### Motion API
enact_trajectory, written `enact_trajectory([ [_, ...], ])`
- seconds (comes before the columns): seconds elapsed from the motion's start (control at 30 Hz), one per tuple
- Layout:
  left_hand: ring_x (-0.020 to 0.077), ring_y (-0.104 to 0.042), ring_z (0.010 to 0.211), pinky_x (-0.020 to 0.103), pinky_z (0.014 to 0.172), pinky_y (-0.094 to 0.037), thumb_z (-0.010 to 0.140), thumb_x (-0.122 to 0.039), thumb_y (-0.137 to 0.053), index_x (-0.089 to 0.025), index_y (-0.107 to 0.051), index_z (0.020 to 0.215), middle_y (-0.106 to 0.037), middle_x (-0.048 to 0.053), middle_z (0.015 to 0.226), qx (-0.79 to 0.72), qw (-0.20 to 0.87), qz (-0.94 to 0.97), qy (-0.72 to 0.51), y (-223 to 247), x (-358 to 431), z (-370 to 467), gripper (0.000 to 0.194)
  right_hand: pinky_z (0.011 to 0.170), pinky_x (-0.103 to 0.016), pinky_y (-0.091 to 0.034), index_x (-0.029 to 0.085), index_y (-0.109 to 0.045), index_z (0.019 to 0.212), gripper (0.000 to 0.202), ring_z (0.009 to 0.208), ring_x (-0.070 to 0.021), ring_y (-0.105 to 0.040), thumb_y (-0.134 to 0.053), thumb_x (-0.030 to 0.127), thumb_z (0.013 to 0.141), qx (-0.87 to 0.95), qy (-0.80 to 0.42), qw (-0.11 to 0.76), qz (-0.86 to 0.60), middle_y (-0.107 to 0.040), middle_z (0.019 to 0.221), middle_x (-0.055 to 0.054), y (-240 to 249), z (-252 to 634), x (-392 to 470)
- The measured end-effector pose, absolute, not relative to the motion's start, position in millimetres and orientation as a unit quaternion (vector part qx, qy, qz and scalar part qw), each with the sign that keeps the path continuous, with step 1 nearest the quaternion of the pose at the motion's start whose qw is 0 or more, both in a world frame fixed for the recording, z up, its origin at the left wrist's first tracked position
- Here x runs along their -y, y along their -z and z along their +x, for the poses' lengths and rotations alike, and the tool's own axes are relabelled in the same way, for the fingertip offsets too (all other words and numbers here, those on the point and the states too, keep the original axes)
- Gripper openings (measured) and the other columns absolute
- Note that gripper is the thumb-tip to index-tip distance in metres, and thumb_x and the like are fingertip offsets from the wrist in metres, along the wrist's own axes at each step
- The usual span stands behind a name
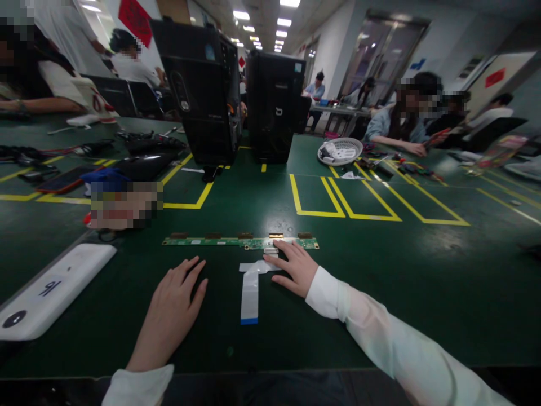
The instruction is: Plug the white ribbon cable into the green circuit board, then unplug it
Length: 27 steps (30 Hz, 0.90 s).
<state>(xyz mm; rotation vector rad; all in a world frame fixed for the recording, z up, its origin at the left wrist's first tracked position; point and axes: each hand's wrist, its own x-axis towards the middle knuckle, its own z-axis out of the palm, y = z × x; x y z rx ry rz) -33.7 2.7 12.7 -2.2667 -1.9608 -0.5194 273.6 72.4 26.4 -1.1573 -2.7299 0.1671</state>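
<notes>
A long, narrow green circuit board (pixel 203 242) lies across the dark green table in front of me. A flat white ribbon cable (pixel 249 293) with a blue end lies just below it, folded near its top beside the board's white connector (pixel 271 251). My right hand (pixel 293 268) is open with fingers spread, its fingertips at the board's lower edge and over the connector area. I cannot tell how firmly they press. My left hand (pixel 173 301) rests open over the table, left of the cable, touching neither cable nor board.
Two black computer towers (pixel 270 107) stand behind the board. A white device marked 16 (pixel 59 287) lies at the left, near cables and a blue cloth (pixel 103 179). A white basket (pixel 339 151) sits at the back right. Yellow tape marks the table; several people sit farther off.
</notes>
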Motion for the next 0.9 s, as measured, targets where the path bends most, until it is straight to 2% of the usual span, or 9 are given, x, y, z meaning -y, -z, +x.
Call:
enact_trajectory([
  [0.13, 0.0355, -0.051, 0.127, 0.056, 0.107, -0.041, 0.096, -0.044, -0.033, -0.009, -0.056, 0.131, -0.055, 0.019, 0.137, 0.641, 0.048, -0.747, 0.169, -12.1, -1.9, -33.6, 0.055, 0.114, -0.057, -0.025, 0.028, -0.052, 0.14, 0.052, 0.141, -0.0302, -0.031, -0.048, 0.051, 0.094, 0.921, -0.045, 0.1, -0.375, -0.035, 0.152, -0.016, -20.4, 301.4, -72.0],
  [0.37, 0.0333, -0.049, 0.13, 0.054, 0.109, -0.039, 0.096, -0.044, -0.033, -0.011, -0.055, 0.133, -0.054, 0.018, 0.139, 0.641, 0.046, -0.747, 0.17, -11.3, -0.5, -33.4, 0.054, 0.113, -0.056, -0.029, 0.027, -0.054, 0.139, 0.049, 0.14, -0.0294, -0.034, -0.045, 0.047, 0.095, 0.912, -0.025, 0.137, -0.385, -0.035, 0.153, -0.013, -14.0, 398.4, -59.0],
  [0.63, 0.0349, -0.049, 0.13, 0.055, 0.108, -0.039, 0.097, -0.046, -0.031, -0.01, -0.053, 0.135, -0.052, 0.018, 0.141, 0.641, 0.046, -0.75, 0.155, -8.4, -1.5, -36.2, 0.057, 0.111, -0.051, -0.036, 0.025, -0.06, 0.133, 0.049, 0.137, -0.0291, -0.039, -0.045, 0.048, 0.092, 0.834, -0.024, 0.163, -0.527, -0.042, 0.148, -0.013, -5.5, 523.9, -21.3],
  [0.77, 0.0356, -0.049, 0.13, 0.056, 0.108, -0.04, 0.096, -0.047, -0.031, -0.01, -0.053, 0.135, -0.053, 0.018, 0.14, 0.64, 0.052, -0.751, 0.153, -5.9, -1.6, -39.1, 0.058, 0.113, -0.047, -0.034, 0.023, -0.061, 0.131, 0.049, 0.137, -0.0291, -0.04, -0.044, 0.047, 0.091, 0.795, -0.006, 0.17, -0.583, -0.042, 0.147, -0.016, 2.6, 583.7, -1.6],
  [0.9, 0.0357, -0.049, 0.13, 0.057, 0.107, -0.041, 0.096, -0.048, -0.033, -0.012, -0.053, 0.135, -0.053, 0.018, 0.141, 0.638, 0.047, -0.753, 0.154, -5.3, -2.0, -41.1, 0.058, 0.113, -0.044, -0.033, 0.025, -0.064, 0.126, 0.052, 0.137, -0.0301, -0.04, -0.044, 0.054, 0.088, 0.749, -0.005, 0.16, -0.643, -0.046, 0.144, -0.016, 7.9, 636.1, 12.6],
])
